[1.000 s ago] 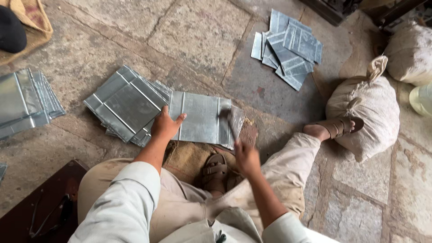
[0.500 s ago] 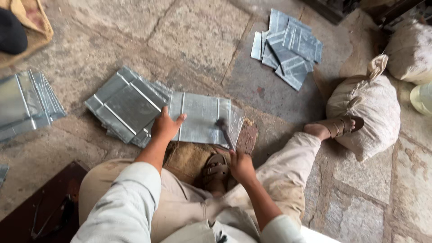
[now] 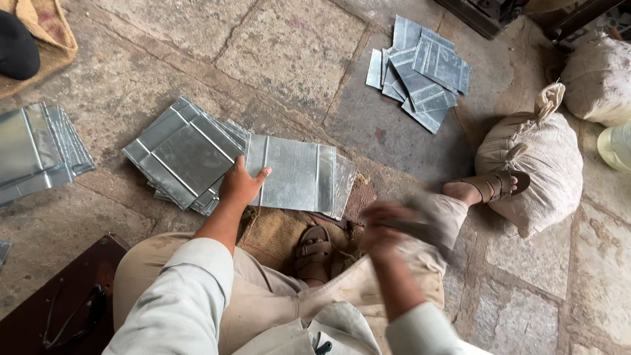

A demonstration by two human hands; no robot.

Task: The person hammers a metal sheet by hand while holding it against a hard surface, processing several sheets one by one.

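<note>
Setting: stone-paved floor, seen from above, with a seated person's legs in pale trousers filling the lower middle.

Left hand: pressed flat, fingers spread, on the left edge of a ribbed metal sheet lying on the floor straight ahead of the knees.

Metal sheet: grey, rectangular, two raised folds running across it; resting on further sheets beneath, their edges showing at the right side.

Right hand: raised above the right knee, heavily blurred; closed around a dark object, kind impossible to tell through the blur.

Stack beside the left hand: fanned pile of folded sheets, just left of the sheet under the palm, touching or overlapping its edge.

Far-left stack: another pile of similar sheets at the frame's left edge, well apart from the hands.

Upper pile: smaller, loose heap of sheet pieces toward the top right, scattered at angles.

Feet: brown sandal on the tucked foot between the knees, resting on burlap cloth; second sandal on the outstretched foot, against a tied cloth sack.

Right edge: second sack and part of a pale plastic bottle.

Lower left: dark board with a pair of metal shears on it.

Upper left: burlap mat carrying a black rounded object.
</note>
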